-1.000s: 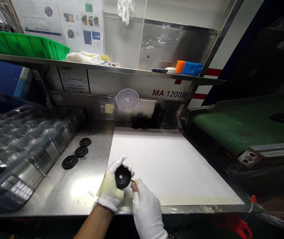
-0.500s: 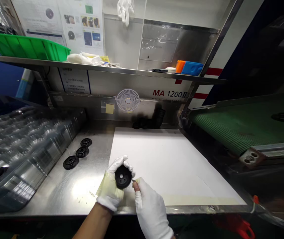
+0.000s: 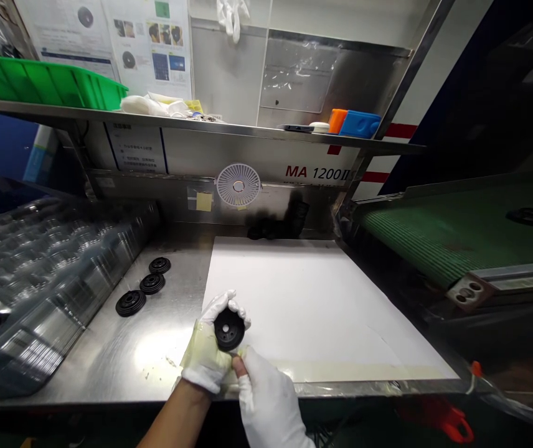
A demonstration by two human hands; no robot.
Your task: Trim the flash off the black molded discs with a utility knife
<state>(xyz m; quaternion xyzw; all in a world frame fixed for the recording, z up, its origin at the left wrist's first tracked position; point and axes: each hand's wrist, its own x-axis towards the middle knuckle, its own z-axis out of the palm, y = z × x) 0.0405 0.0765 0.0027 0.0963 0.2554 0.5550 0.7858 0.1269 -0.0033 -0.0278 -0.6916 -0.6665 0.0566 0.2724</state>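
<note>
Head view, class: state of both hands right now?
Left hand: closed around a black disc.
Right hand: closed on a thin tool, mostly hidden.

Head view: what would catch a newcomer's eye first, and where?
A bright white sheet covers the middle of the steel table. At its near left corner, the left hand holds a black disc, the right hand just below. A green bin sits on the shelf, upper left.

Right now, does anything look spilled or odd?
Yes: small flecks dot the metal table left of the left hand, like stray scraps. The bare thumb of the right hand pokes from its glove, leaving skin exposed.
</note>
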